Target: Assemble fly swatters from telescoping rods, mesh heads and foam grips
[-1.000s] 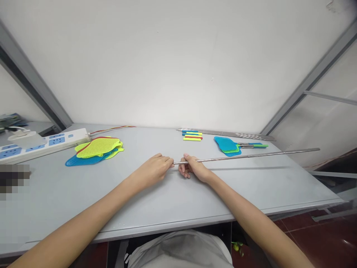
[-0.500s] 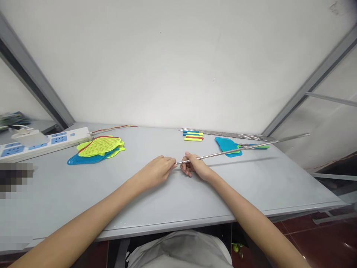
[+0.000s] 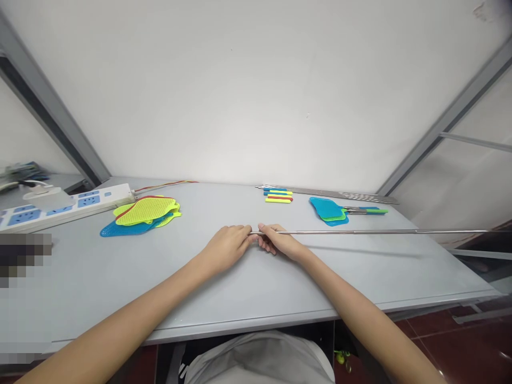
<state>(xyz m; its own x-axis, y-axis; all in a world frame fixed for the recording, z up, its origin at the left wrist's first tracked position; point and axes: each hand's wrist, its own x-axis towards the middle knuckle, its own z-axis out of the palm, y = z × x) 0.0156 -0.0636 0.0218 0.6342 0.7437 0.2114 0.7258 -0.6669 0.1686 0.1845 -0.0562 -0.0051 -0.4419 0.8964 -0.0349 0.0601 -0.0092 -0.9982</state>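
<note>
A long thin telescopic metal rod [image 3: 352, 232] lies across my grip, extended far to the right over the table. My right hand [image 3: 280, 240] is closed round it near its left end, thumb along the top. My left hand [image 3: 232, 244] pinches the rod's left tip, which the fingers hide. Both hands sit close together above the grey table [image 3: 272, 288]. Beyond them lie several coloured handle tubes [image 3: 279, 196], yellow, red and blue. To the right is a small pile of assembled fly swatters [image 3: 330, 209] with blue and green heads.
Loose yellow, red and blue swatter heads [image 3: 146, 210] are stacked at the left. Behind them stands a white power strip [image 3: 116, 196] with a plug and cord. More metal rods [image 3: 340, 193] lie along the white wall [image 3: 256, 96]. A metal frame post [image 3: 444, 117] rises at the right.
The rod has swung from slanting up at the right to nearly level and now reaches farther right, looking longer. Both hands stay nearly in place, slightly closer together.
</note>
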